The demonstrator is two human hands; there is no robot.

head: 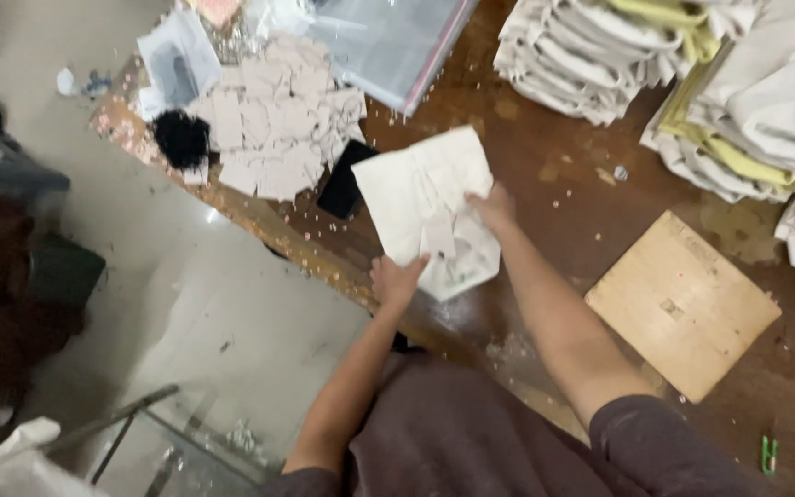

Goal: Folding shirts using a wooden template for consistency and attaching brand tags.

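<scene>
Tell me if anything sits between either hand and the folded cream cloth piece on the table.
Nothing visible does. The left hand grips the near edge of the folded cream cloth piece, and the right hand presses on its right side. The black phone lies beside the cloth, partly under its left edge.

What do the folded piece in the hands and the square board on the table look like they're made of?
Folded piece: looks like soft off-white woven cloth, matte; it creases and droops at the edges. Square board: probably cardboard or thin plywood, flat, tan, matte, stiff edges. Table: seemingly dark varnished wood, slightly glossy.
</scene>
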